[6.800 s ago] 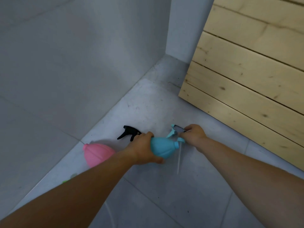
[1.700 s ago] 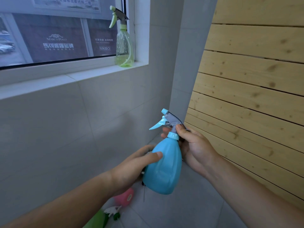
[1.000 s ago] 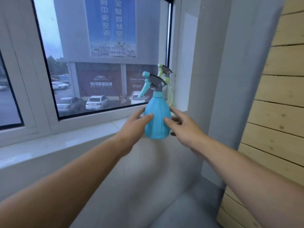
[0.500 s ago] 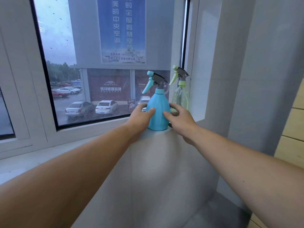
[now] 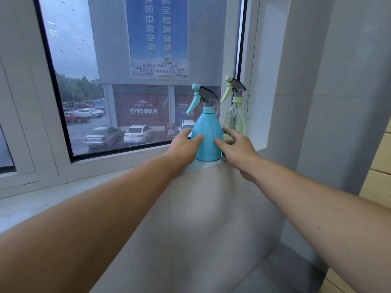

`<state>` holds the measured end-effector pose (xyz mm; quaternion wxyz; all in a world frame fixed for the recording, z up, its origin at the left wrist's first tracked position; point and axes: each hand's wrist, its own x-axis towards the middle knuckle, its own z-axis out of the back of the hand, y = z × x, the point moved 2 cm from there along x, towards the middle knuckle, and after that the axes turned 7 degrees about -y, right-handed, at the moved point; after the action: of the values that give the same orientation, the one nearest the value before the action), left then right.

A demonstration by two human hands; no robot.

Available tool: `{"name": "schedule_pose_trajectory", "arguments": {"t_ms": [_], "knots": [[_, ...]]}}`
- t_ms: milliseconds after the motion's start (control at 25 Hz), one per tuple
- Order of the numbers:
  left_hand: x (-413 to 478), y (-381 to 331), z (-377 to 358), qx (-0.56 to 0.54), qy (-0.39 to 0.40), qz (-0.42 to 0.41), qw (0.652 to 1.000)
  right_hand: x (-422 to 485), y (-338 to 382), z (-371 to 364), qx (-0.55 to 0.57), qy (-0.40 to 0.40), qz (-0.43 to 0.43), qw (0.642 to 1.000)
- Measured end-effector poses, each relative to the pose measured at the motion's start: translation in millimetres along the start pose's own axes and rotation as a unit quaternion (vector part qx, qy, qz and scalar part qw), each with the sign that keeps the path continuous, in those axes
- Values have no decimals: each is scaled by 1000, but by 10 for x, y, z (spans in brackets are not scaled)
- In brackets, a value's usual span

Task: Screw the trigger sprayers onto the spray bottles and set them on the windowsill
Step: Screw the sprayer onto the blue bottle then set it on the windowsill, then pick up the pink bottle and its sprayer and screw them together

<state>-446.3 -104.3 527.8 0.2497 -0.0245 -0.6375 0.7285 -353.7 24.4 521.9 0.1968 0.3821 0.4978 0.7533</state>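
Note:
The blue spray bottle [image 5: 208, 136] stands upright on the white windowsill [image 5: 101, 182], close to its right end. A blue-and-grey trigger sprayer [image 5: 202, 96] is on its neck, nozzle pointing left. My left hand [image 5: 182, 149] cups the bottle's lower left side with the thumb on its front. On the lower right side my right hand [image 5: 239, 151] touches it with spread fingers. A clear green spray bottle [image 5: 236, 117] with a green-and-grey sprayer stands right behind it, in the sill's corner.
The window pane [image 5: 127, 81] and its white frame rise directly behind the bottles. A grey wall pillar [image 5: 328, 92] closes off the sill at the right. Wooden planks [image 5: 380, 166] show at the far right edge, and grey floor [image 5: 275, 271] lies below.
The blue bottle went up from the floor to the sill and now rests on it beside the green one. In the last half second my hands stayed on its sides and the view moved slightly closer.

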Motion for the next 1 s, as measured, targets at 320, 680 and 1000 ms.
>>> {"name": "schedule_pose_trajectory", "arguments": {"t_ms": [320,680,1000], "knots": [[-374,-52,189,46,-34,5,998,-341,23,422,-21,-22,-5,1000],[-1761,349,-137,-18,-12,-108,994,-1569,-376,1051,-36,-11,-27,999],[-2811,2131,-774,170,267,233,919,-2875,-1828,1219,-130,62,-198,970]]}}
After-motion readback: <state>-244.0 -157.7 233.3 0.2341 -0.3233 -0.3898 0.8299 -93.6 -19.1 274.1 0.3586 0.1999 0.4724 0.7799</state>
